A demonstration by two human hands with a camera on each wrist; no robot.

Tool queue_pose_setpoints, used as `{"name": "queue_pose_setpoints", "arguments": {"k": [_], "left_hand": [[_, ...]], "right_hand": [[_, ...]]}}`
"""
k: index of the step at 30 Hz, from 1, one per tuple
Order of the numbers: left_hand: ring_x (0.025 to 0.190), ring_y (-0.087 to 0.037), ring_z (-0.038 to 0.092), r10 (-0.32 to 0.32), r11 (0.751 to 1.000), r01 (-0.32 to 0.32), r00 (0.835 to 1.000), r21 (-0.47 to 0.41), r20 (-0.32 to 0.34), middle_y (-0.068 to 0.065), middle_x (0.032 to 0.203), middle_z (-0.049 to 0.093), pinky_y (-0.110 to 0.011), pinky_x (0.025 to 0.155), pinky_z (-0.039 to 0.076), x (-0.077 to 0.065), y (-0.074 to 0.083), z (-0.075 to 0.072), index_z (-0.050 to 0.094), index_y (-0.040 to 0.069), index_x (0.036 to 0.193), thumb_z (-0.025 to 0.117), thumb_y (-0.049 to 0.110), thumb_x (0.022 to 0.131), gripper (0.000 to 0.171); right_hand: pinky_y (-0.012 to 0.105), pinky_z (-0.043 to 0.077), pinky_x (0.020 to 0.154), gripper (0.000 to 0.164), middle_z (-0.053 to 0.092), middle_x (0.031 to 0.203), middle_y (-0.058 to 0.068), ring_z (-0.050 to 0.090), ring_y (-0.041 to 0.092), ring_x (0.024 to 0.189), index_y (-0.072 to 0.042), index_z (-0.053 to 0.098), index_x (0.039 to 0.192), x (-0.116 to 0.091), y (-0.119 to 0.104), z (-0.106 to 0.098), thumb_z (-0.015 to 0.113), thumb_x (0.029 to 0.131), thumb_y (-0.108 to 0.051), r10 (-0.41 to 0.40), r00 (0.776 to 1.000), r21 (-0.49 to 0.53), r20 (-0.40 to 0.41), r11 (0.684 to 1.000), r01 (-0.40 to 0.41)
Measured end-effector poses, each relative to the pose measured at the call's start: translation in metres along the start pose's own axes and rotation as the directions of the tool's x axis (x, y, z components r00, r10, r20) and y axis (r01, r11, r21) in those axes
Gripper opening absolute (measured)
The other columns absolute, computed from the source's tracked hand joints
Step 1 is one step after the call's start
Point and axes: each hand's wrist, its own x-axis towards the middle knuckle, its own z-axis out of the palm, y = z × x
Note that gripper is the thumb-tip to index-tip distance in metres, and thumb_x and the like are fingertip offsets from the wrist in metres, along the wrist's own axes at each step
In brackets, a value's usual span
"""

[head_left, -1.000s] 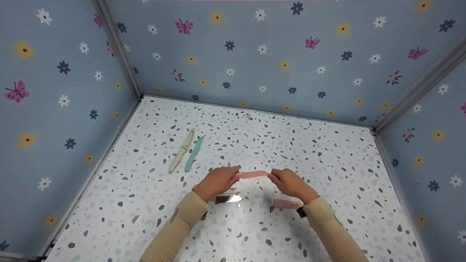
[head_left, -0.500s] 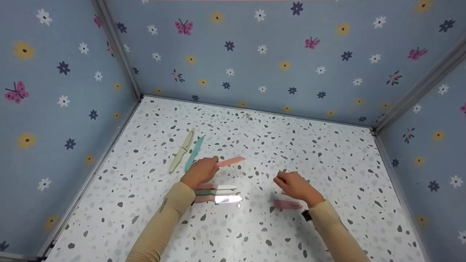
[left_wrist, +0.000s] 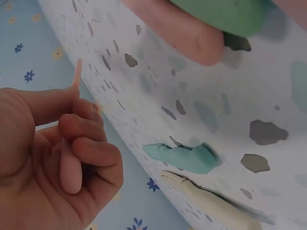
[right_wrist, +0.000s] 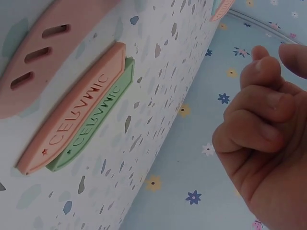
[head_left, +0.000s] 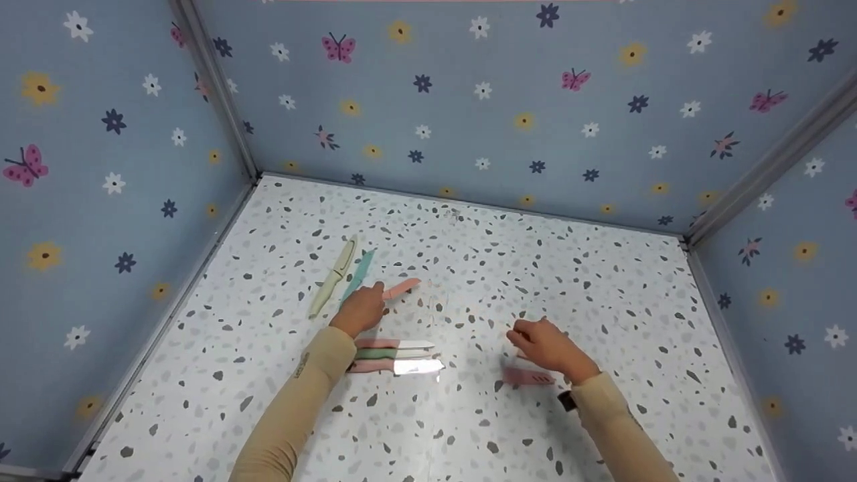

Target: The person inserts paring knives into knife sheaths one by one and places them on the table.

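Just right of the teal knife (head_left: 362,269), the nearer left hand (head_left: 361,310) grips the coral knife (head_left: 403,288) by its handle, long axis slanting forward and rightward, while the empty right hand (head_left: 548,345), fingers loosely curled, hangs farther right.

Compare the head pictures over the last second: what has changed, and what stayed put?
The left hand has carried the coral knife leftward and farther from the person, towards the teal knife. The right hand has let go of the coral knife's other end, drawn slightly right, and holds nothing. The teal knife, cream knife and slotted pink sheath stayed put.
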Motion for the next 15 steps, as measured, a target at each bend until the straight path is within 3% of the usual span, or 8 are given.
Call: {"name": "queue_pose_setpoints", "arguments": {"k": [2, 8, 15], "left_hand": [[0.109, -0.034, 0.056, -0.028, 0.999, 0.027, 1.000, -0.018, -0.007, -0.024, 0.124, 0.055, -0.043, 0.088, 0.045, 0.002, -0.002, 0.001, 0.033, -0.003, 0.143, 0.053, 0.005, 0.095, 0.052], [0.093, -0.030, 0.058, -0.068, 0.997, 0.067, 0.997, -0.045, -0.028, -0.024, 0.124, 0.054, -0.040, 0.075, 0.046, 0.009, -0.008, 0.002, 0.033, -0.003, 0.143, 0.050, 0.006, 0.097, 0.050], [0.108, -0.038, 0.056, -0.106, 0.994, 0.106, 0.994, 0.008, -0.032, -0.026, 0.121, 0.055, -0.047, 0.089, 0.044, 0.018, -0.013, 0.001, 0.035, -0.006, 0.139, 0.047, 0.005, 0.097, 0.045]], "right_hand": [[0.027, 0.038, 0.054, 0.027, 0.047, 0.063, -0.008, 0.042, 0.007, 0.054, -0.016, 0.056, 0.077, 0.000, 0.001, 0.001, 0.050, 0.099, -0.031, 0.004, 1.000, 0.000, 0.000, 1.000, -0.004], [0.028, 0.039, 0.054, 0.026, 0.047, 0.062, -0.008, 0.042, 0.007, 0.054, -0.016, 0.055, 0.078, -0.004, 0.001, -0.001, 0.050, 0.099, -0.029, 0.021, 1.000, 0.025, 0.009, 0.999, -0.021], [0.028, 0.040, 0.056, 0.025, 0.049, 0.064, -0.008, 0.044, 0.008, 0.056, -0.017, 0.057, 0.079, -0.006, 0.003, -0.003, 0.050, 0.099, -0.031, 0.047, 0.999, 0.039, 0.009, 0.998, -0.047]]}}
